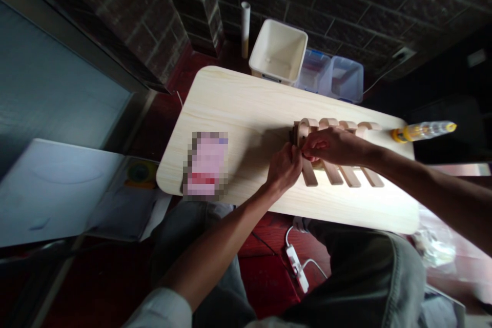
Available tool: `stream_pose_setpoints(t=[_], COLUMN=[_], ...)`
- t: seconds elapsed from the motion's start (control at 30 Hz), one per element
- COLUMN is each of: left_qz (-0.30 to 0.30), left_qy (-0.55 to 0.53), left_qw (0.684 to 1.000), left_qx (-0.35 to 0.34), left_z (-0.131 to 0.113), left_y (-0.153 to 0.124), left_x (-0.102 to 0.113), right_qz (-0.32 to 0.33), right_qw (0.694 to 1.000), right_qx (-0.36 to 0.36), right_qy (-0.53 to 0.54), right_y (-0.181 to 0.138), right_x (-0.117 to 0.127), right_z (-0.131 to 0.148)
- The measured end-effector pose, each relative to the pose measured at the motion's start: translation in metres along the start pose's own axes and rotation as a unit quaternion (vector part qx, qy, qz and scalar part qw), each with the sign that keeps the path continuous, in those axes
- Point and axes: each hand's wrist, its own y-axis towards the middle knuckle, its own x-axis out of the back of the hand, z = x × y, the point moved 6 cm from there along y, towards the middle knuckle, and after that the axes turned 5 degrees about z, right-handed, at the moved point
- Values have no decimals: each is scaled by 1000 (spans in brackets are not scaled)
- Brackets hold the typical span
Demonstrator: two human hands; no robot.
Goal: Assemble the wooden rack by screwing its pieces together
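Observation:
A pale wooden slatted piece (350, 177) with several curved upper ends lies on the light wood-grain table (238, 102). Its left end is between my two hands. My left hand (285, 165) is closed there, thumb and fingers pinched close to the end part. From the right, my right hand (330, 146) reaches over the slats, its fingers bent and pressed together against the same end. Whatever sits in the fingertips is too small or hidden to name. Near that end a small dark hole shows in the wood.
A pixelated pink item (207, 166) lies at the table's left. Toward the right end is a yellow-and-clear screwdriver-like tool (423, 131). Behind the table stand a cream bin (279, 48) and clear plastic boxes (346, 79). A white power strip (298, 269) lies on the floor below.

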Motion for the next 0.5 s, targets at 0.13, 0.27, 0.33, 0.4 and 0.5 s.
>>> stream_pose_setpoints(t=[0.13,0.27,0.33,0.4,0.5], left_qz=[-3,12,32,51,31], left_qy=[12,32,36,25,-20], left_qw=[1000,999,999,998,998], left_qx=[5,0,-11,-19,-43], left_z=[0,0,1,2,1], left_y=[0,1,3,4,5], left_x=[-1,3,8,15,32], right_qz=[8,21,42,58,68], right_qw=[1000,1000,999,998,997], right_qx=[3,8,15,23,35], right_qy=[5,7,7,8,12], right_y=[0,1,2,4,5], right_x=[-1,0,0,2,3], right_z=[-1,-1,0,1,0])
